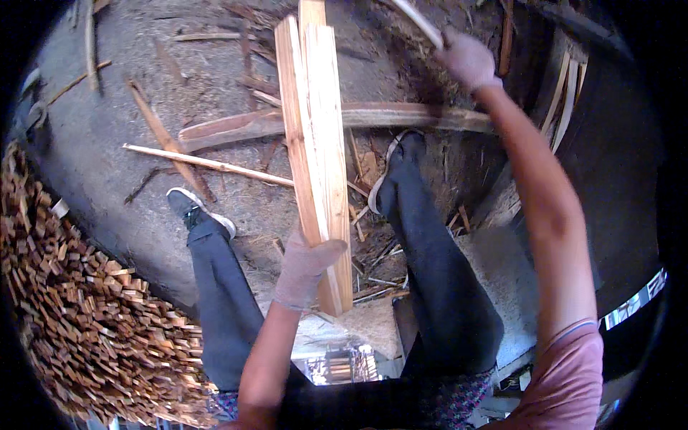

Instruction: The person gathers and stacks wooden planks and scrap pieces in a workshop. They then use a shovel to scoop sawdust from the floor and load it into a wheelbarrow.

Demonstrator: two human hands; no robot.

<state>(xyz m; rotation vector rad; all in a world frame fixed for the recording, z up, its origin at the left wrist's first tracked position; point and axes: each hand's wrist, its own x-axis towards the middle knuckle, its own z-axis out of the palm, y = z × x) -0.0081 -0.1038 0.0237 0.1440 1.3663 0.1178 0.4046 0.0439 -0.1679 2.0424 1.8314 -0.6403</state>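
My left hand (304, 269), in a pale work glove, is closed on the near end of a long piece of split wood (326, 143). Long cracks run down this pale timber, and it points away from me between my legs. Its middle lies over a long wooden beam (244, 129) on the ground. At the upper right my gloved right hand (467, 59) is raised, wrapped round a long pale tool (416, 20). The tool's far end runs out of the picture, so its kind cannot be told.
A big stack of split wood (93, 308) fills the left side. A thin stick (208, 163), a flat brown slat (161, 125) and wood scraps lie on the dirt ground. My feet rest either side of the timber. More long strips (566, 93) lie at the right.
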